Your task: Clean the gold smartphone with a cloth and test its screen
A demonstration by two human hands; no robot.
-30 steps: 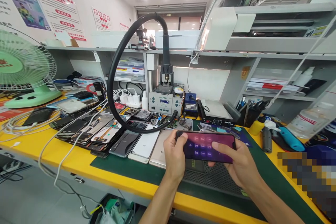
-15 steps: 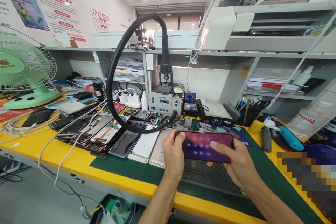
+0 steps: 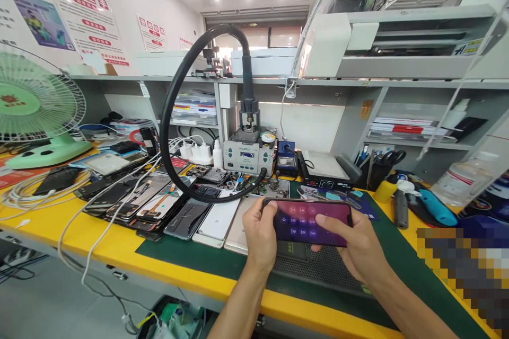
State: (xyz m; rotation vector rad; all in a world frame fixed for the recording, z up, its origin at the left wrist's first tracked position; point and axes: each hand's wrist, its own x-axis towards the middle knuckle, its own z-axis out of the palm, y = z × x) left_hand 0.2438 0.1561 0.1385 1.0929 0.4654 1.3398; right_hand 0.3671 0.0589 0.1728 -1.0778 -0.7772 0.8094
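Observation:
A smartphone (image 3: 294, 241) is held sideways above the bench, its lit screen showing a number keypad on a purple-red background. My left hand (image 3: 260, 233) grips its left end, thumb along the front edge. Around the right end closes my right hand (image 3: 360, 243), with its thumb over the screen near the keypad digits. The fingers behind the phone are mostly hidden. Beneath it lies a dark perforated pad (image 3: 330, 270) on a green mat (image 3: 191, 254). Left of my hands are a white phone (image 3: 218, 218) and a dark phone (image 3: 193, 214).
A hot-air rework station (image 3: 246, 156) with a looping black hose (image 3: 165, 127) stands behind the phones. Stacked phone parts (image 3: 139, 198), white cables (image 3: 101, 217) and a green fan (image 3: 51, 151) are at left. A clear bottle (image 3: 463, 183) and a pen holder (image 3: 377, 172) stand at right.
The whole view has shifted very slightly. Both hands keep hold of the smartphone, and its keypad screen looks the same.

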